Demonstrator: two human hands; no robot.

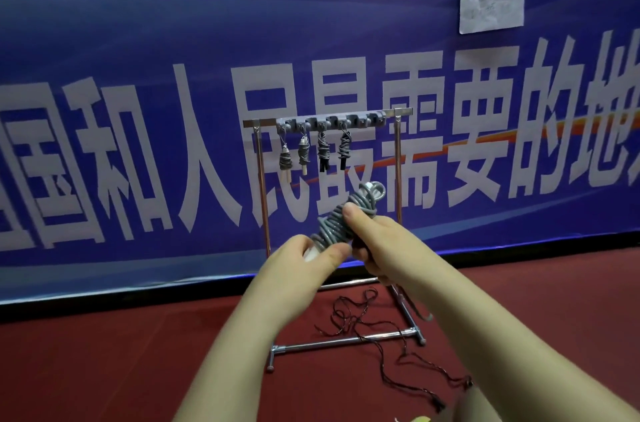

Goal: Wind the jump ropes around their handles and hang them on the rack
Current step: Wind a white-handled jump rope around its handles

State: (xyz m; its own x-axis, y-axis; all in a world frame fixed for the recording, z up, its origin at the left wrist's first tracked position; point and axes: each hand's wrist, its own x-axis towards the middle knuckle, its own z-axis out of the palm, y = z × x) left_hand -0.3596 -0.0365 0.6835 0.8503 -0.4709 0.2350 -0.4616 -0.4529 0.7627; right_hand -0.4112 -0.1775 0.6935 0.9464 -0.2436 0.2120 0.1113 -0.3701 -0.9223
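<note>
A grey jump rope (pixel 337 222) is wound in tight coils around its white handles, with a ring at the upper end. My left hand (pixel 304 260) grips the lower white handle end. My right hand (pixel 375 238) holds the coiled bundle from the right, thumb pressed on the coils. I hold it in front of a small metal rack (pixel 329 118) with a grey hook bar. Several wound ropes (pixel 313 150) hang from its left hooks. A loose grey rope end (pixel 420 312) dangles below my right hand.
A thin black rope (pixel 391 335) lies tangled on the dark red floor (pixel 104 369) across the rack's base bar (pixel 346 340). A blue banner (pixel 138 110) with large white characters stands right behind the rack. A paper sheet (pixel 491 4) is taped to it.
</note>
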